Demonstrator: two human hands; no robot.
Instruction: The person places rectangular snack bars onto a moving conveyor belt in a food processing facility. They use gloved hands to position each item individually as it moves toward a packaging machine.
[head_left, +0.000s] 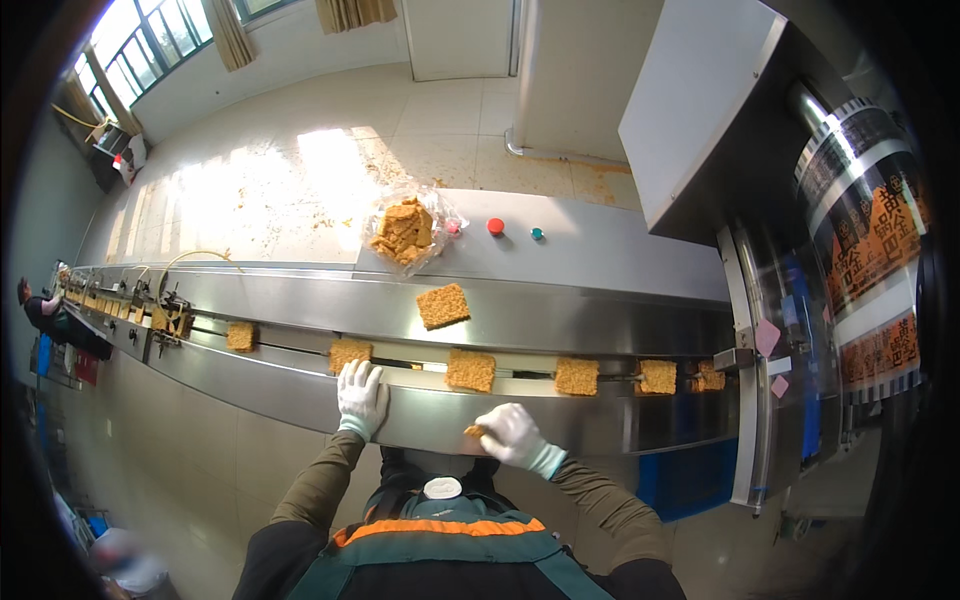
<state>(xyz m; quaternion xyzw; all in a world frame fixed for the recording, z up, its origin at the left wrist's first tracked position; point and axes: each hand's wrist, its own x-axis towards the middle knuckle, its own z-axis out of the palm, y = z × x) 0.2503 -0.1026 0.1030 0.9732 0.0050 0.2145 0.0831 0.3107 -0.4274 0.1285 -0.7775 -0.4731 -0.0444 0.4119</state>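
Observation:
My left hand, in a white knit glove, lies over the near edge of the conveyor channel. Its fingertips meet the near side of a square crispy rice cake, fingers extended and not wrapped around it. In my gloved right hand a small broken piece of rice cake is pinched, low over the steel near ledge. Ahead of that hand another square rice cake lies in the channel, with further ones spaced along it. A loose rice cake rests tilted on the far steel ledge.
A clear plastic bag of broken rice cakes sits on the far panel, beside a red button and a green button. At right stands a wrapping machine with a printed film roll. A co-worker is at the far left end.

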